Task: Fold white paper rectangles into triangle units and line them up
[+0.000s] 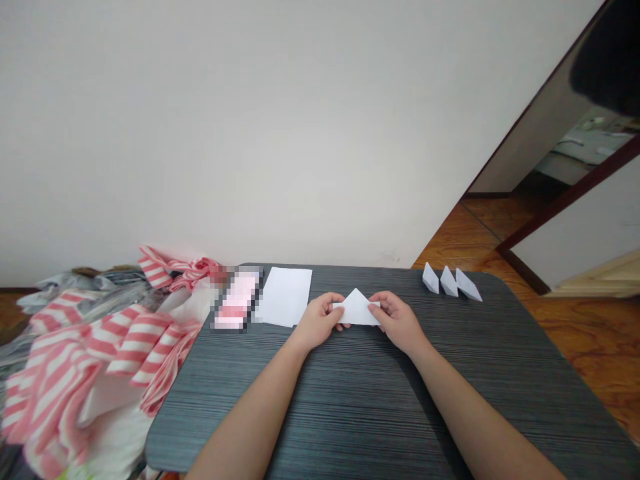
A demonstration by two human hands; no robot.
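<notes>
A small white sheet folded into a pointed house shape (357,308) lies on the dark striped table (350,400), held at both ends. My left hand (320,321) pinches its left edge with curled fingers. My right hand (397,320) grips its right edge, thumb on top. Both hands rest on the table surface near the far edge.
A stack of flat white paper (286,295) lies left of the hands, beside a blurred pink object (237,300). Three folded white paper pieces (450,281) stand at the table's far right. Red-and-white striped bags (100,360) pile up at left. Wooden floor (590,333) lies to the right.
</notes>
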